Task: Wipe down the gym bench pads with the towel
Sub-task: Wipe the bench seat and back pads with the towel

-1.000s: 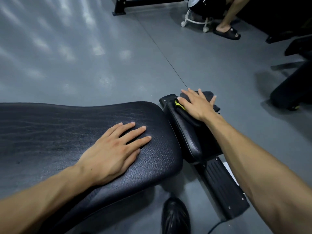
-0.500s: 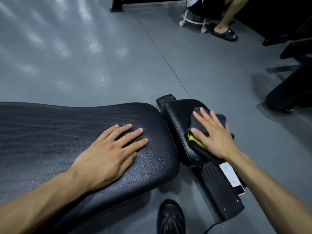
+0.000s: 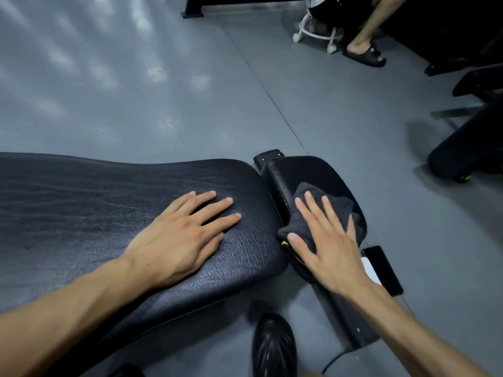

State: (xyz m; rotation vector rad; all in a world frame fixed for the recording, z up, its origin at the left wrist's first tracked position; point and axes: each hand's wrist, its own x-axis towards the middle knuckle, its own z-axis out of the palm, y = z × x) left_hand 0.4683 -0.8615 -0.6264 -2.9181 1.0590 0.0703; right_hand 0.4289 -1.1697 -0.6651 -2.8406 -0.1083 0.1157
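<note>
The right hand [image 3: 333, 248] is pressing the towel [image 3: 326, 210] flat on the small pad [image 3: 304, 170], fingers straight, nothing clenched. The left hand [image 3: 179, 240] is bracing, released, on the long pad [image 3: 81, 200]. Better: sweeping overlapping strokes out to the edges.

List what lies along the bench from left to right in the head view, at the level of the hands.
large bench pad → left hand, flat on it → small bench pad → right hand, pressing the dark towel → phone on the floor
</note>
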